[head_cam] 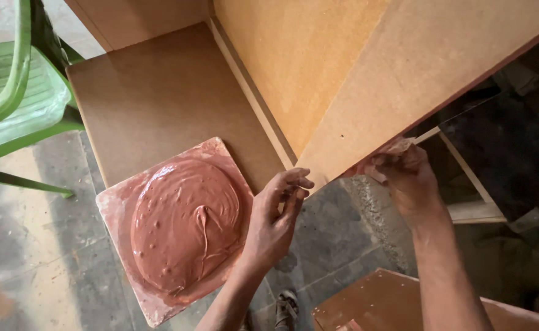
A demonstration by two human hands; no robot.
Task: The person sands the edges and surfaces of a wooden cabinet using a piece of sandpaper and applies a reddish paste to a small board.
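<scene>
A square board (117,202) carries a thick mound of reddish-brown paste (183,224) and rests on the lower shelf of a fibreboard cabinet (159,92). My left hand (275,214) hovers beside the paste, fingers loosely curled and smeared with it, holding nothing I can make out. My right hand (407,175) presses a small paste-stained rag (392,150) against the edge of a slanting fibreboard panel (416,67).
A green plastic chair (18,92) stands at the left on the stone floor (30,257). Another brown board (380,303) lies at the bottom. A dark panel (502,153) sits at the right behind a wooden frame. A sandalled foot (286,306) shows below.
</scene>
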